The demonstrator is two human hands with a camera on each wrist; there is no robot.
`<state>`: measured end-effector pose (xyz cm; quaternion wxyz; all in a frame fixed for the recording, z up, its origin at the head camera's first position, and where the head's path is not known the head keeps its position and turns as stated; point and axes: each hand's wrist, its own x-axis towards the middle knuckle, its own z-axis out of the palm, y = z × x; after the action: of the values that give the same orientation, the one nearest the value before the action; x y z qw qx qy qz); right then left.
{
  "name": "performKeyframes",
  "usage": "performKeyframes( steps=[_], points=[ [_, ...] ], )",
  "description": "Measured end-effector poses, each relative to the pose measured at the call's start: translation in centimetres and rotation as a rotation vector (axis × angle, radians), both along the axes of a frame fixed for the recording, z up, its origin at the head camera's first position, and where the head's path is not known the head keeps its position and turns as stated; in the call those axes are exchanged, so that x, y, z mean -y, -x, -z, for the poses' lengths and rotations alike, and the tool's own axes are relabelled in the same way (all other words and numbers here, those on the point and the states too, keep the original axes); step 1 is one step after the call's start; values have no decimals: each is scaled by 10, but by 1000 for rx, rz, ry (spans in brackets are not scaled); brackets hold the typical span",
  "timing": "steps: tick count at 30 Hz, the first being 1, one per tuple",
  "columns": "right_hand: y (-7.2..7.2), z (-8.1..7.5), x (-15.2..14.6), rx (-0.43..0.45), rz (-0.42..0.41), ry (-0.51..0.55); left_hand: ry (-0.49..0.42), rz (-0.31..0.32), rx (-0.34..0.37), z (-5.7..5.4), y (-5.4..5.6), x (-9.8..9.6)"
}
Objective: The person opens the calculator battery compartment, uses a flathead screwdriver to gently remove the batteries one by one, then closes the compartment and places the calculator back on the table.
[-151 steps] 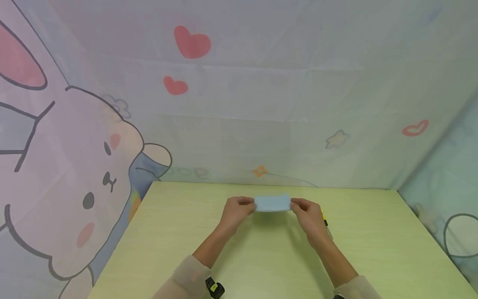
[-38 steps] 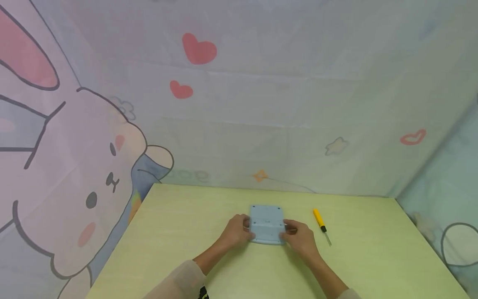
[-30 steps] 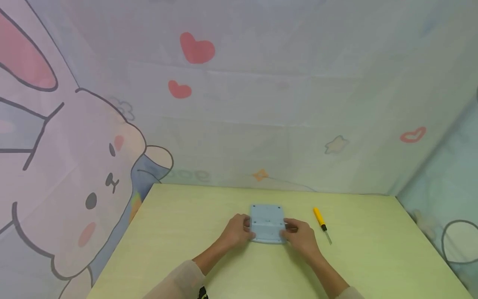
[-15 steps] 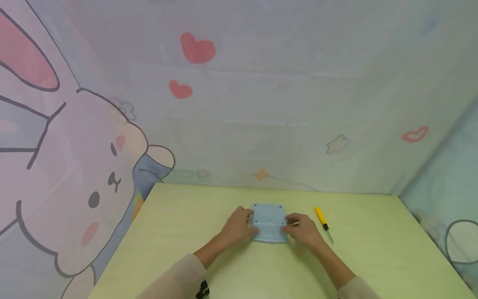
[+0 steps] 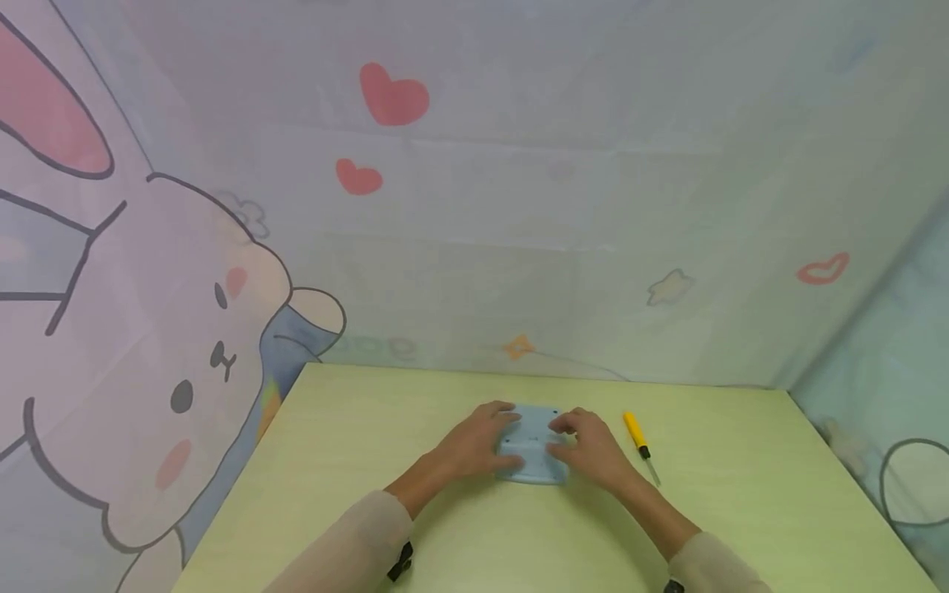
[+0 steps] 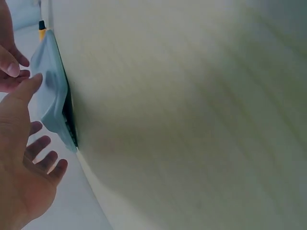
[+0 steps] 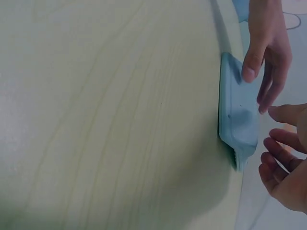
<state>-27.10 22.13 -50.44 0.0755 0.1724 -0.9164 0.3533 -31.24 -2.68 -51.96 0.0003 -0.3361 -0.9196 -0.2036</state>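
Note:
A light-blue plastic device (image 5: 532, 465), shaped like a desktop calculator, lies flat on the table with a stepped, screw-holed side up. Its other side is hidden against the tabletop. My left hand (image 5: 470, 441) hovers at its left edge with fingers spread. Over the right part is my right hand (image 5: 596, 451), its fingers loosely bent and thumb apart. In the left wrist view, the left hand (image 6: 26, 163) shows fingers apart, beside the device (image 6: 53, 91). The right wrist view shows the right hand (image 7: 290, 158) off the device (image 7: 240, 112), holding nothing.
A screwdriver (image 5: 634, 431) with a yellow handle lies right of the device, its tip toward me. The pale green table (image 5: 371, 412) ends at a printed cloth backdrop (image 5: 519, 272) behind. Black straps (image 5: 401, 562) show at the wrists.
Both hands held the device raised five seconds ago; later it lay flat, gripped at both sides. Now the fingers have loosened from its edges and moved up over its face.

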Motion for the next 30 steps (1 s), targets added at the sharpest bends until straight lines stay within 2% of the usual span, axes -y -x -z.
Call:
performKeyframes(
  steps=[6,16,22,30],
  points=[
    [6,3,6,-80,-80,-43,68,33,-20,5,8,-2],
    [13,10,13,-120,-134,-106,177,69,-18,17,13,-3],
    [15,12,15,-155,-149,-126,163,65,-33,17,13,-4],
    [19,16,13,-119,-142,-89,61,57,54,22,12,-4]
  ],
)
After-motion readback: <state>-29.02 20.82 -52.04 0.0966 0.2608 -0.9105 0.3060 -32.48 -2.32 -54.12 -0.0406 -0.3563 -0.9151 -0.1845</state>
